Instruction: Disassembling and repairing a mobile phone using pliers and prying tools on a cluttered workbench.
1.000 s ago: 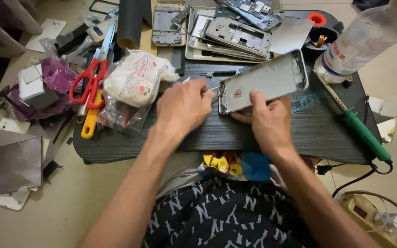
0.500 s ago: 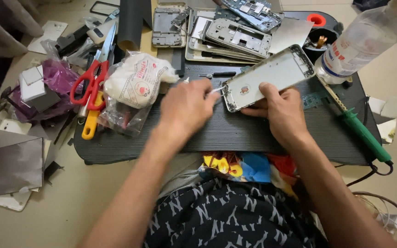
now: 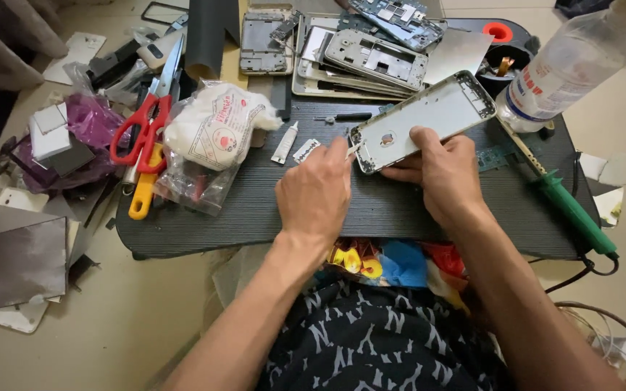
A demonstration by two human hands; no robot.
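Observation:
My right hand [image 3: 440, 174] grips the near end of a silver phone back shell [image 3: 429, 116], holding it tilted just above the dark ribbed lap tray [image 3: 255, 210]. The fingers of my left hand [image 3: 320, 192] are pinched on a small white piece at the shell's lower left corner; what that piece is I cannot tell. A small white tube [image 3: 285, 143] and a small flat packet [image 3: 306, 150] lie on the tray just left of my left hand.
Several stripped phone frames [image 3: 371, 51] are stacked at the tray's far edge. Red-handled scissors [image 3: 143, 130] and a bag of white wadding [image 3: 211, 130] lie left. A clear plastic bottle [image 3: 566, 65] and a green soldering iron [image 3: 570, 210] sit right. Metal plates [image 3: 23, 264] lie on the floor.
My right hand has lifted the shell's near end and shifted it slightly right and forward. My left hand has followed, staying at the shell's corner.

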